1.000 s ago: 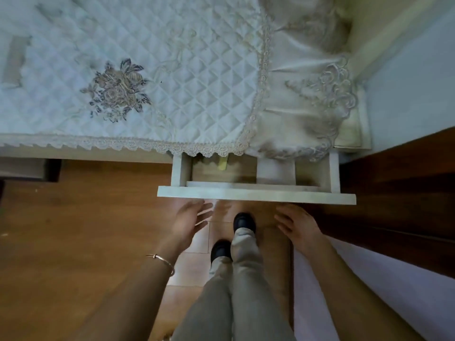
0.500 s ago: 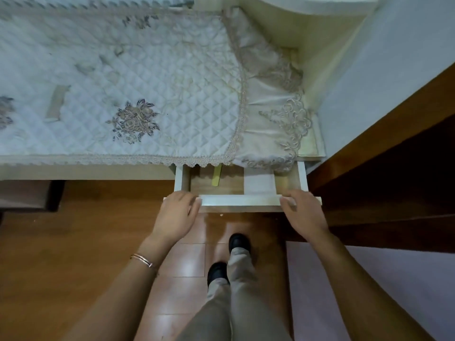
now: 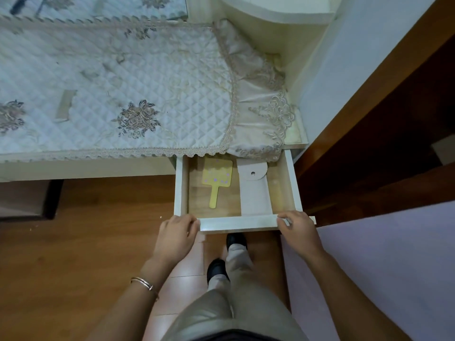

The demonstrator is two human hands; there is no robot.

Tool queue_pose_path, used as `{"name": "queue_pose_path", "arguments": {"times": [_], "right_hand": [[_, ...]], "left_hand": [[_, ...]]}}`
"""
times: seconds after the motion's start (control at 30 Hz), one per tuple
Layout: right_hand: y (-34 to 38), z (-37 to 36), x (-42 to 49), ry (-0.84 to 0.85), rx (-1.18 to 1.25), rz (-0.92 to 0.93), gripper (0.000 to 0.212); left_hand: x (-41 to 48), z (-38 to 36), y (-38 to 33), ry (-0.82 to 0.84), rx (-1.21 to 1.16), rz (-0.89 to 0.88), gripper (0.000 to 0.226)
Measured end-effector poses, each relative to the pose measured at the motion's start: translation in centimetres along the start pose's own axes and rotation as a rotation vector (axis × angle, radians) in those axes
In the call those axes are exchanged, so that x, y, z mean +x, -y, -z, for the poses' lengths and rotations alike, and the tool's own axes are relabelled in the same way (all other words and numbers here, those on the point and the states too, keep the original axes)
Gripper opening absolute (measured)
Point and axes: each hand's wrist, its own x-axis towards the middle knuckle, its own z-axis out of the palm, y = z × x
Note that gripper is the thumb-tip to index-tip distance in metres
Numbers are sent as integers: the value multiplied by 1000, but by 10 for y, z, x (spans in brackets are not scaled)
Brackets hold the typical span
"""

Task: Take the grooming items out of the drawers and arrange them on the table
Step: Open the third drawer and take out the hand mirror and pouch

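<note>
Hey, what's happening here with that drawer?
A person stands at a cloth-covered table, with the left hand and right hand gripping the front panel of an open drawer. Inside lie a yellow hand mirror and a white snap pouch, side by side. Neither is lifted out yet.

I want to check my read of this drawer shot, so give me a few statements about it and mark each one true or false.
1. Both hands grip the drawer front: the left hand at its left end, the right hand at its right end. True.
2. The drawer is shut. False: it is pulled out, with its inside showing.
3. A yellow paddle lies in the drawer left of a white pouch. True.
4. The paddle lies on the cloth. False: it is in the drawer.
5. The pouch has a snap on its flap. True.
</note>
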Motion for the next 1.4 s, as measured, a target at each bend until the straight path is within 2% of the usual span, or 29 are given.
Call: {"name": "queue_pose_path", "arguments": {"times": [0.13, 0.3, 0.53, 0.63, 0.67, 0.83, 0.97, 1.07, 1.3, 1.4], "right_hand": [[-7, -5, -22, -27, -10, 1, 19], [-14, -6, -31, -16, 5, 13, 17], [-9, 3, -19, 85, -38, 22, 18], [-5, 7, -3, 188, -97, 11, 36], [-2, 7, 4, 226, -111, 2, 36], [17, 4, 43, 255, -43, -60, 9], [35, -9, 78, 264, 0, -129, 44], [43, -19, 93, 280, 116, -333, 53], [40, -39, 105, 367, 220, -559, 80], [42, -37, 107, 399, 306, -603, 70]], "left_hand": [[-19, -8, 4, 18, 79, -13, 41], [-30, -10, 1, 46, 70, 0, 22], [-15, 1, -12, 102, 202, 12, 26], [1, -1, -17, 158, 270, 41, 26], [8, -3, -19, 184, 281, 45, 26], [53, -21, -42, 262, 103, 119, 23], [82, -37, -54, 214, -227, 437, 36], [91, -47, -53, 189, -310, 562, 45], [99, -53, -48, 235, -306, 602, 41], [101, -51, -44, 272, -267, 565, 39]]}}
